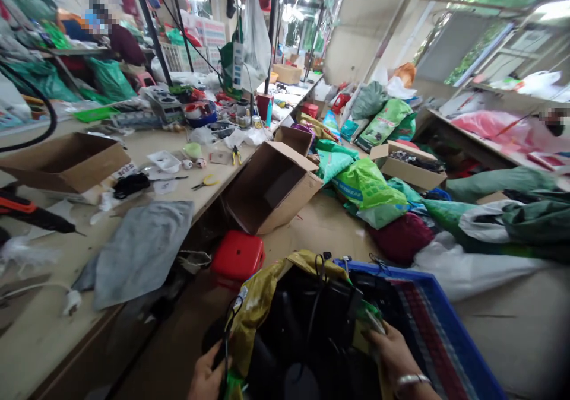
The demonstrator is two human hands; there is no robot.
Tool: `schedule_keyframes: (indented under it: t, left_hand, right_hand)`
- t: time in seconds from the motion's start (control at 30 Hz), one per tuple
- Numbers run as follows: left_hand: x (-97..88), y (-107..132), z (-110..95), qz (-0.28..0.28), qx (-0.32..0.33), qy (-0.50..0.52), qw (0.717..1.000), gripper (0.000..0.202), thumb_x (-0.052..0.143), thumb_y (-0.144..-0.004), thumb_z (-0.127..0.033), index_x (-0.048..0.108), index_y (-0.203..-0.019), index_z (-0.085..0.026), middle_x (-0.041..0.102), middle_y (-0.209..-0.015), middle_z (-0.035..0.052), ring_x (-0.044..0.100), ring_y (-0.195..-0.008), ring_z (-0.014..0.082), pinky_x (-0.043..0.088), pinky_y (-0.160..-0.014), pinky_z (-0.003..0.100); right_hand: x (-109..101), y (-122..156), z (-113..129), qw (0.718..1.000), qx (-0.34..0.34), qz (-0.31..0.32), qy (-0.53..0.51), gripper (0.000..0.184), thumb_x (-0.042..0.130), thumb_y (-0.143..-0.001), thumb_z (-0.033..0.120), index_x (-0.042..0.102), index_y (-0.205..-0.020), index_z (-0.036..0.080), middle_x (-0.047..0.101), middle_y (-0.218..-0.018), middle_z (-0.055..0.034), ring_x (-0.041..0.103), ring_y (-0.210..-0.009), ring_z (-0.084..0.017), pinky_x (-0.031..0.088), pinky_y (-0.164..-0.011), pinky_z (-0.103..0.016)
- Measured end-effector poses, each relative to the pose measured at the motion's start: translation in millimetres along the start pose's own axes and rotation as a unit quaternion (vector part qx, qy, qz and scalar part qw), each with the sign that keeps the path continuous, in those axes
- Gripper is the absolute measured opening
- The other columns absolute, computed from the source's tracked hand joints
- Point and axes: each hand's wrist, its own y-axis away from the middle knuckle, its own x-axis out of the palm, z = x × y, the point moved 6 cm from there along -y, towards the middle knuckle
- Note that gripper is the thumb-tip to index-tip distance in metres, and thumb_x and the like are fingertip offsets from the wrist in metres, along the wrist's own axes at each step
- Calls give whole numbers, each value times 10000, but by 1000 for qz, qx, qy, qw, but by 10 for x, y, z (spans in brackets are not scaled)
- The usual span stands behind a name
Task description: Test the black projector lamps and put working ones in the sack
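A cluttered workshop stretches ahead, with a long worktop (40, 335) to the left of the left hand and heaped green bags (369, 186) beyond the right hand, on the floor by the wall. Directly between the hands is a yellow sack (256, 305), filled with black parts (307, 323) whose exact kind is too dark to tell. The left hand (207, 376) has its fingers curled around the sack's near left edge, beside a dark cable draped over the rim. The right hand (394, 349) pinches the opposite edge, thumb uppermost, where some green, shiny plastic shows. Gripped from two sides like this, the mouth is spread wide, probably because the limp material would otherwise fold over the contents.

Just beside the right hand, on its outer side, is a blue crate (467, 335); its stiff wall may help to prop the sack. Ahead of the left hand stands a red stool (238, 254), and past it a cardboard box (280, 204) tilts with its mouth towards the worktop, perhaps for easy reach from there. Up and left of the left hand, a grey cloth (142, 251) hangs partly over the worktop's edge, and yellow-handled pliers (207, 181) lie near that edge, likely within handy reach.
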Motion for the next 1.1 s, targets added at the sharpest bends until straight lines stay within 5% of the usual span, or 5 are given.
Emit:
schedule_keyframes:
  t: [0.2,0.4,0.63,0.83,1.1]
  left_hand:
    - [11,137,-50,23,19,63,998,413,778,-490,-397,739,-827,-160,743,-826,65,652,-932,335,535,-803,361]
    - [353,-241,-26,-52,34,126,990,469,757,-449,-480,737,-764,-132,735,-801,95,648,-915,336,535,-805,390]
    - [1315,-1103,-472,-42,45,112,992,511,711,-546,-510,734,-886,-129,724,-949,102,623,-977,328,499,-880,391]
    - [2370,-1604,-884,3,33,63,997,498,701,-631,-444,702,-1002,-112,691,-1041,140,577,-1070,316,469,-929,377]
    - [2775,-1627,-1251,138,46,39,989,387,638,-707,-317,700,-1041,-132,707,-1032,96,616,-988,276,478,-908,316]
  right_hand:
    - [68,2,685,995,-65,65,34,131,607,-478,241,566,-573,161,416,-433,68,321,-390,-71,239,-390,-207]
    - [181,-484,1159,976,-142,115,119,145,609,-493,278,579,-580,166,396,-446,65,314,-422,-79,258,-412,-213]
    - [428,-2022,1631,956,-193,126,184,174,586,-485,337,557,-508,167,450,-459,34,380,-470,-111,318,-453,-234]
    - [199,-3250,1899,961,-138,77,226,137,554,-434,309,535,-469,178,426,-398,40,358,-413,-107,291,-415,-241]
    - [-247,-3250,1543,968,-66,8,241,198,563,-503,365,575,-615,202,455,-395,36,396,-362,-129,286,-382,-250]
